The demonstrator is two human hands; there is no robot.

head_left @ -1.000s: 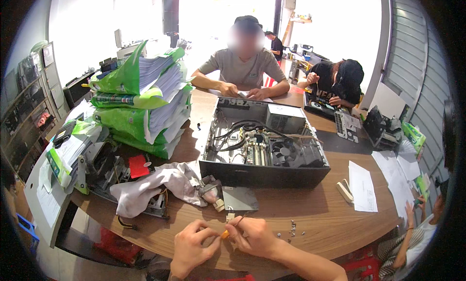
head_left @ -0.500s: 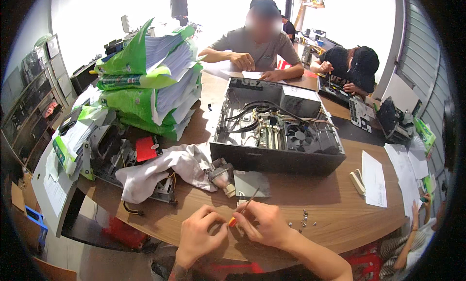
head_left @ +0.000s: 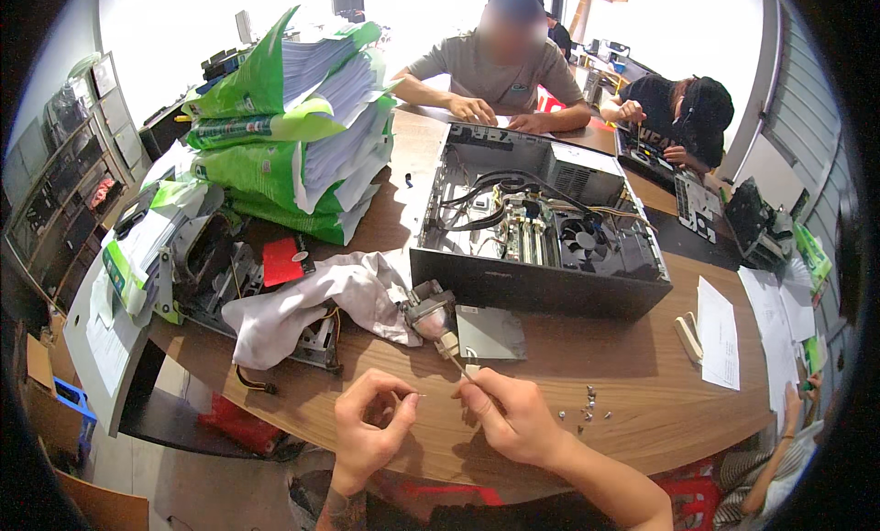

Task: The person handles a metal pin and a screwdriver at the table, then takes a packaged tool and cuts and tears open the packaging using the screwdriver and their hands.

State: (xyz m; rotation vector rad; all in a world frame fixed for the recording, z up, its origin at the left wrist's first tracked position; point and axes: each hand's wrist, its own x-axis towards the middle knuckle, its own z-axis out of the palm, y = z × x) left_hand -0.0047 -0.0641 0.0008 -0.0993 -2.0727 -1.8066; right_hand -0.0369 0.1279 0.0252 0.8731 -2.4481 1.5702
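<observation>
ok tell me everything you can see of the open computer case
The computer case lies flat on the brown wooden table, open side up, its long black panel facing the wearer. The inner walls look like grey metal. Inside show thick black cables, a grey vented box toward the far right corner, a dark fan on the right and pale upright slots near the middle.

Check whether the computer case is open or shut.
Open: the case has no cover on its upward-facing side, so the fan, black cables and power supply show inside.
</observation>
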